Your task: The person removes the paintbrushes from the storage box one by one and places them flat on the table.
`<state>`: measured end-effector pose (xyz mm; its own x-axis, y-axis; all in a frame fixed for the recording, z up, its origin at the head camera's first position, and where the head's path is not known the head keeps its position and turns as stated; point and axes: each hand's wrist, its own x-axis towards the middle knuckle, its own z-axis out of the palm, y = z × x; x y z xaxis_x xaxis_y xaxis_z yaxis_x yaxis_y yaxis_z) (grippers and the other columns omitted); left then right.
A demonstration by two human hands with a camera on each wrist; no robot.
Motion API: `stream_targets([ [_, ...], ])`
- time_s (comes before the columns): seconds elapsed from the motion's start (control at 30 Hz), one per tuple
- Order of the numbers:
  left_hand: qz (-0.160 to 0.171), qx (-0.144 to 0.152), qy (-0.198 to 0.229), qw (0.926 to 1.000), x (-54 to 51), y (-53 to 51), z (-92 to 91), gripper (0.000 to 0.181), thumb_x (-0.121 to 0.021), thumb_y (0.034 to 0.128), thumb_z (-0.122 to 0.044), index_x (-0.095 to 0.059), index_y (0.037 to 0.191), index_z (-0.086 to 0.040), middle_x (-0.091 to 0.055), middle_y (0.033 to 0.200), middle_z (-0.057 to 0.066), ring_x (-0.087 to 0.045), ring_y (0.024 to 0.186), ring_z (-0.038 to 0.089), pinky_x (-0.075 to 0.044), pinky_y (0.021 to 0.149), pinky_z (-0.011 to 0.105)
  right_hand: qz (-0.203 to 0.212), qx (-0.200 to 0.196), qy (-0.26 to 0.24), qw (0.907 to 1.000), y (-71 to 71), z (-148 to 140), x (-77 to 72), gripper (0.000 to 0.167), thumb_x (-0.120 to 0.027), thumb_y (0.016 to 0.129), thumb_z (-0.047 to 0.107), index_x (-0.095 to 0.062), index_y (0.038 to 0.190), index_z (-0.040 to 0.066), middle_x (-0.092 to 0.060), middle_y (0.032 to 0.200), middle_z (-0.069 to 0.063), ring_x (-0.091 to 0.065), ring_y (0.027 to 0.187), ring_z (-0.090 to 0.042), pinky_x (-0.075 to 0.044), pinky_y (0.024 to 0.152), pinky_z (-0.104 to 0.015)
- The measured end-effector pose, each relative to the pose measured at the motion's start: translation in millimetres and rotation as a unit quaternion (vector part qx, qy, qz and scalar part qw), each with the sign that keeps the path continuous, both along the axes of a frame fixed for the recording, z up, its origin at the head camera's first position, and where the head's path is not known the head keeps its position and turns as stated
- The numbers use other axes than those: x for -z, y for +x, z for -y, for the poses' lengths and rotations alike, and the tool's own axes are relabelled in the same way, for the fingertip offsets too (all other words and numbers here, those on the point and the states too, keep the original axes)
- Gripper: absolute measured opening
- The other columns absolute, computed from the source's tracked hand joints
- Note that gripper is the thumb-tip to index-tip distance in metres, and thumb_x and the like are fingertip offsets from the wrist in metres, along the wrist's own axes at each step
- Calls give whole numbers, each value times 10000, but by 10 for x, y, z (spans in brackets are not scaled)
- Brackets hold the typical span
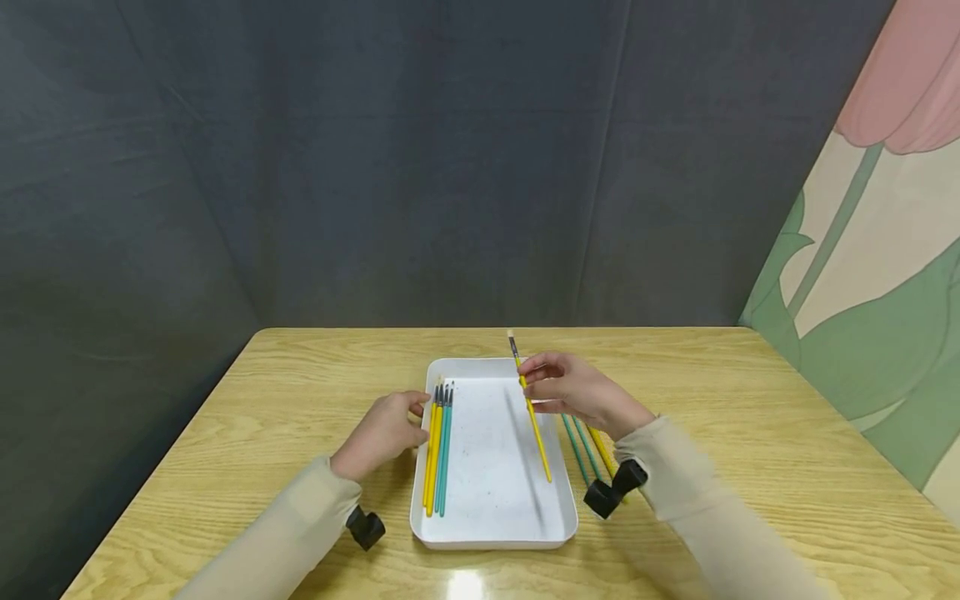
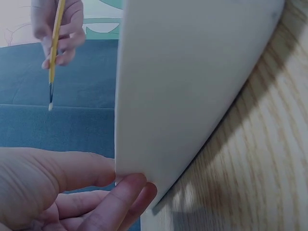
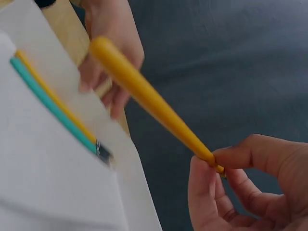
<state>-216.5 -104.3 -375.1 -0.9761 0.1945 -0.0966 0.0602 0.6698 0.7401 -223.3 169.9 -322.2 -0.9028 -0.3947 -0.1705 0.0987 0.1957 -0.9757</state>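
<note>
My right hand (image 1: 573, 387) pinches a yellow paintbrush (image 1: 535, 421) by its handle above the right part of a white tray (image 1: 495, 543). The brush tilts, with its pale bristles at the far end and the handle's butt toward me. At the tray's left rim, my left hand (image 1: 386, 429) grips the edge, its fingertips (image 2: 132, 185) against the outer wall in the left wrist view. Several yellow and teal paintbrushes (image 1: 437, 454) lie side by side along the tray's left side, bristles pointing away from me.
On the wooden table (image 1: 300, 392), right of the tray, lie more teal brushes (image 1: 577, 446) and yellow brushes (image 1: 602, 450), partly hidden under my right hand and wrist. A dark curtain (image 1: 450, 167) hangs behind the table. A wall with painted flowers (image 1: 892, 250) stands at the right.
</note>
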Motion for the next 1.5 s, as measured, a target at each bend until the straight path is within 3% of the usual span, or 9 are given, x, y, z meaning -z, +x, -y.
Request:
stream_targets([
  [0.2, -19, -22, 25, 10000, -4, -1, 2, 587, -671, 800, 41, -508, 1364, 37, -592, 1170, 185, -606, 748, 141, -518, 603, 260, -132, 81, 176, 9997, -51, -348, 16, 356, -587, 919, 24, -466, 1242, -64, -526, 1029, -58, -584, 863, -118, -545, 796, -270],
  [0.5, 4, 9, 56, 10000, 2, 3, -4, 601, -658, 795, 52, -497, 1374, 37, -585, 1172, 191, -591, 706, 142, -519, 594, 270, -169, 222, 508, 9983, -126, -732, 176, 409, -589, 927, 33, -445, 1290, -87, -532, 1094, -91, -595, 918, -129, -545, 833, -282],
  [0.77, -2, 8, 5, 10000, 0, -5, -13, 597, -665, 802, 41, -500, 1376, 28, -587, 1169, 186, -588, 684, 136, -505, 580, 254, -106, 111, 700, 9974, -221, -1038, 335, 482, -600, 927, 61, -407, 1333, -114, -537, 1141, -136, -602, 950, -142, -543, 856, -304],
  [1.0, 5, -14, -55, 10000, -6, 4, -17, 593, -673, 803, 36, -503, 1371, 32, -589, 1165, 174, -593, 732, 138, -506, 583, 249, 18, 65, 841, 9964, -254, -1163, 486, 459, -591, 928, 53, -423, 1324, -109, -543, 1110, -120, -609, 920, -134, -550, 840, -315],
  [1.2, 9, -25, -54, 10000, -11, 7, -17, 593, -670, 802, 40, -502, 1370, 34, -585, 1173, 178, -590, 718, 140, -502, 575, 249, 90, 204, 1036, 9944, -296, -1183, 636, 403, -610, 900, 16, -482, 1259, -114, -581, 1010, -81, -600, 834, -123, -558, 737, -274],
  [1.5, 11, -10, -22, 10000, -7, 9, -8, 598, -666, 799, 42, -499, 1373, 36, -588, 1168, 180, -587, 694, 138, -499, 569, 252, 69, 251, 1372, 9902, -292, -1149, 726, 376, -633, 877, 1, -515, 1216, -111, -579, 964, -67, -586, 754, -117, -553, 668, -269],
])
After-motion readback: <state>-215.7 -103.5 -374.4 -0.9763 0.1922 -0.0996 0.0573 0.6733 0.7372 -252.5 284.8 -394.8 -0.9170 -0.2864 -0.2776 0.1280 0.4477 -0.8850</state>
